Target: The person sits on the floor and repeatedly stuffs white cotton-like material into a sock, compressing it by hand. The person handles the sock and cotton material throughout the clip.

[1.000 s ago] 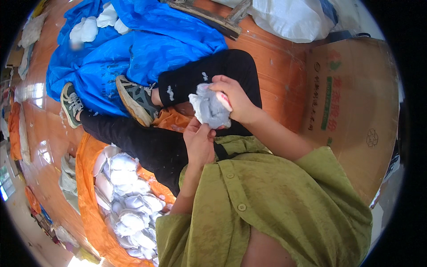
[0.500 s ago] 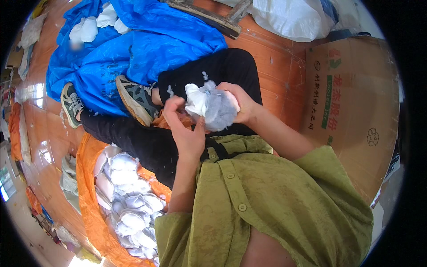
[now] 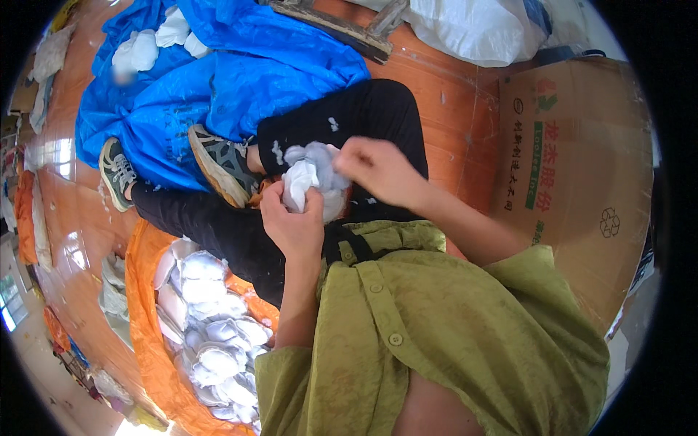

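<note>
Above my lap, my left hand (image 3: 293, 221) pinches the white cloth part of a soft white-and-grey fluffy fabric piece (image 3: 320, 171) between thumb and fingers. My right hand (image 3: 378, 173), a little smeared by motion, is curled at the far right edge of the same piece, where a bit of pinkish material shows by its fingertips. Grey fluff bulges out between the two hands. Down to the left, an orange sack (image 3: 142, 305) lies open, full of several white and grey padded cup-shaped pieces (image 3: 218, 330).
A blue plastic sheet (image 3: 240, 80) with several white cloth bundles (image 3: 137, 51) spreads ahead to the left. A large cardboard box (image 3: 574, 189) stands at the right. Beyond are a wooden stool (image 3: 342, 29) and a white plastic bag (image 3: 472, 33). Tufts of fluff cling to my black trousers (image 3: 349, 116).
My left hand has gone from spread fingers beside the piece to pinching its white part. My right hand has shifted from round the piece's right side to its upper right edge. The piece has moved slightly left.
</note>
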Demonstrator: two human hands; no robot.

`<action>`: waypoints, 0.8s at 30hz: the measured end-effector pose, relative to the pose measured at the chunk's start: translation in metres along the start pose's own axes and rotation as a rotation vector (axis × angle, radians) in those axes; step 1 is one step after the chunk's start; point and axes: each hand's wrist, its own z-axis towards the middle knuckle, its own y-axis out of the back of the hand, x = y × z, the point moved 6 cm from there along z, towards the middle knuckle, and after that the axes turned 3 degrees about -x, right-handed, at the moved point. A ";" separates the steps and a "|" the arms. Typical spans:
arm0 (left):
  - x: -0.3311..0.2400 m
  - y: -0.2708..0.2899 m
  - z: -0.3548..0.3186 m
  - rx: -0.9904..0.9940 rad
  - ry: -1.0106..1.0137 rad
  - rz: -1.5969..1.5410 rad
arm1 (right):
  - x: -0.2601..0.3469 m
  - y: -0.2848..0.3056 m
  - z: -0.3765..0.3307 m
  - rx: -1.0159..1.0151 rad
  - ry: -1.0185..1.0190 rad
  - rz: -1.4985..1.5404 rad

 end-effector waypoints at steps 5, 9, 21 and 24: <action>-0.025 -0.002 -0.009 -0.055 -0.287 0.099 | 0.012 -0.012 -0.007 -0.055 0.066 -0.287; -0.015 -0.007 -0.013 0.023 -0.234 0.064 | 0.001 -0.018 -0.009 0.022 0.054 -0.384; 0.012 -0.006 0.004 0.309 0.195 -0.330 | 0.022 -0.006 -0.028 0.188 0.237 -0.094; 0.017 -0.014 -0.004 0.381 0.386 -0.518 | 0.004 0.002 -0.036 0.220 0.019 0.154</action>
